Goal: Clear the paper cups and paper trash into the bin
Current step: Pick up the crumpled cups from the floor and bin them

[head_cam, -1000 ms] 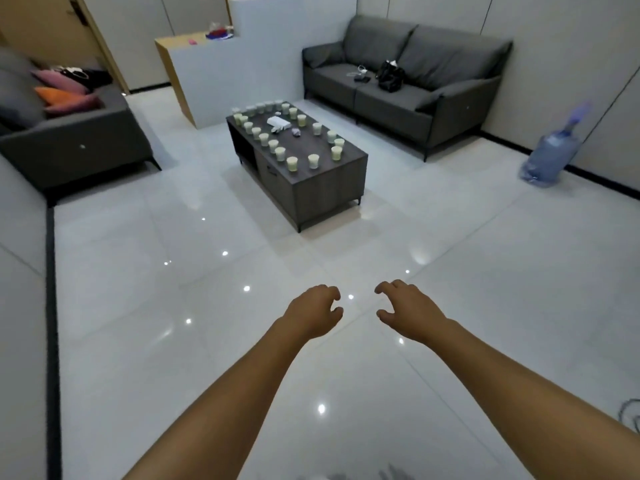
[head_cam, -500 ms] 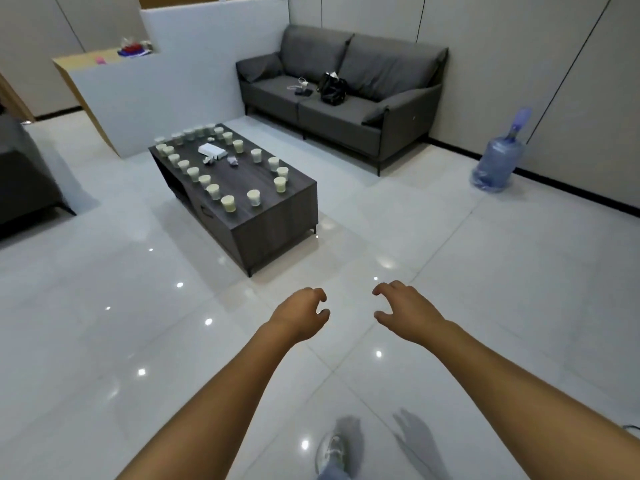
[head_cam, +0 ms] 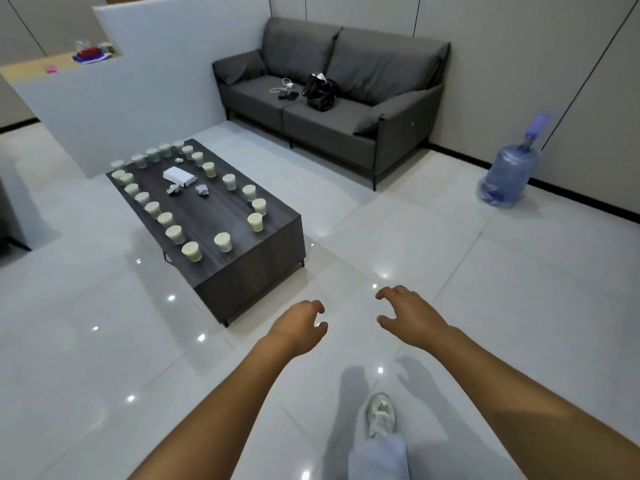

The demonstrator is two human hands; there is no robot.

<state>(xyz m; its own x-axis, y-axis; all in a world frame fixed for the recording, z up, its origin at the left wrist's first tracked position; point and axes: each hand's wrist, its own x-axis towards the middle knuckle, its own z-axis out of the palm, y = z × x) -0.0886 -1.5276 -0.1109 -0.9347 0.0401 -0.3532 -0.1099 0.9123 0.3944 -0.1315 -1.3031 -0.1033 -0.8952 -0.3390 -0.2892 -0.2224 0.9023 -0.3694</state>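
the paper cups stand upright in a long ring round the top of the dark desk, and three small crumpled paper wads lie inside that ring beside a flat white box. judged from their look, the cups are light and thin-walled, easy to crush or tip; whether they hold anything cannot be told from here, so each is best taken round the side wall below the rim with a gentle pinch, or nested one into another if empty. the wads are soft and weightless and can be scooped up whole. all of this lies ahead of the fingers and off to their left, well apart from them, with the nearest corner of the desk between. the left hand and the right hand are both held out over the shiny tiled floor, palms down, fingers loosely curled and holding nothing. no bin shows anywhere in view, so it will have to be found before anything is dropped. further beyond the fingers a grey sofa carries a black bag, and far to their right a blue water bottle sits by the wall. a shoe is stepping forward just below the hands.
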